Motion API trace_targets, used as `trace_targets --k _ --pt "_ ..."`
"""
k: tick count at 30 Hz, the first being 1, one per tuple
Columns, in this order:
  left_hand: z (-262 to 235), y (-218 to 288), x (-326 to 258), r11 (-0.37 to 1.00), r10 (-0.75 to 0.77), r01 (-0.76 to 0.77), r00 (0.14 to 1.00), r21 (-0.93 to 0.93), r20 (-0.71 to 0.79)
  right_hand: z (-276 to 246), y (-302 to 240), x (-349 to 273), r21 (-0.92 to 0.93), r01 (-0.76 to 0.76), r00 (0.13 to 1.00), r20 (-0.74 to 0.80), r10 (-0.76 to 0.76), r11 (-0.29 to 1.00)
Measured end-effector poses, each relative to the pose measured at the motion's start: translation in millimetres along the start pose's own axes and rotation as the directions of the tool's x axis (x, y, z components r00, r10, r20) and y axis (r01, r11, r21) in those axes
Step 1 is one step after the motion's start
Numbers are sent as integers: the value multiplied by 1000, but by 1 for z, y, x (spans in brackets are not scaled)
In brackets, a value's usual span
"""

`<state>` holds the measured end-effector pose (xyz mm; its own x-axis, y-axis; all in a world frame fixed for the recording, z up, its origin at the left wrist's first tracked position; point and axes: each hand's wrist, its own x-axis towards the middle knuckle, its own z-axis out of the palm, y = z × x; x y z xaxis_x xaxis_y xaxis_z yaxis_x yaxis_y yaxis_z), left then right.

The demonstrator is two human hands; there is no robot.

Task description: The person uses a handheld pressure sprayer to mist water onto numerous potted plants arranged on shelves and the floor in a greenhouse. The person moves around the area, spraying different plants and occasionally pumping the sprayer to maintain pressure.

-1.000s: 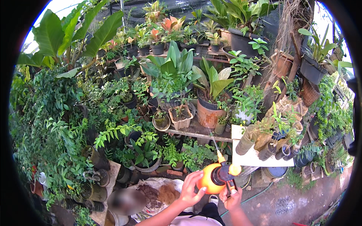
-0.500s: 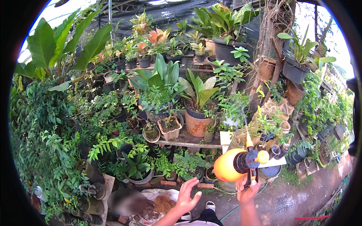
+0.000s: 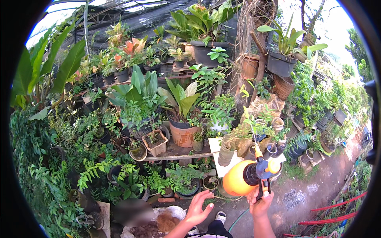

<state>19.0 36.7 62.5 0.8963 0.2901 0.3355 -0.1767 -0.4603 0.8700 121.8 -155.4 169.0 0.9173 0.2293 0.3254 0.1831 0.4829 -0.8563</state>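
Note:
My right hand is wrapped round the black handle of a pump spray bottle. The bottle has a rounded orange tank, a dark collar, a yellow pump knob and a yellow nozzle. It is tilted, its nozzle pointing up and away toward plants by the tree trunk; a thin pale streak of spray leaves the tip. To the left of the bottle, my left hand hangs in the air with fingers spread, touching nothing. Beyond the nozzle stand small potted plants and a tall greyish planting bag on a white board.
A wooden shelf carries a terracotta pot and a square planter. A dark hanging pot is by the tree trunk. On the ground lie a pale sack and a green hose. Red bars cross the lower right.
The view has turned to the right, so the plants appear farther left and more red bars show. My right hand still grips the spray bottle; my left hand stays spread.

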Motion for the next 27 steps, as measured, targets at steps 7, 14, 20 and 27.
trace_targets --k 7,14,20,27 --pt "2 -7 1 999 -46 46 999 -5 15 -11 -9 0 -79 -57 998 -12 56 995" --pt "-1 -9 7 1000 -26 26 999 -3 29 -20 -4 -4 -77 -123 992 -4 124 989" --pt "-4 -8 11 999 -23 24 999 -20 43 -28 -5 -7 -48 -147 988 -51 145 988" --pt "-2 -10 16 999 -24 27 997 -41 75 -36 -12 -13 -165 -159 987 -43 154 973"
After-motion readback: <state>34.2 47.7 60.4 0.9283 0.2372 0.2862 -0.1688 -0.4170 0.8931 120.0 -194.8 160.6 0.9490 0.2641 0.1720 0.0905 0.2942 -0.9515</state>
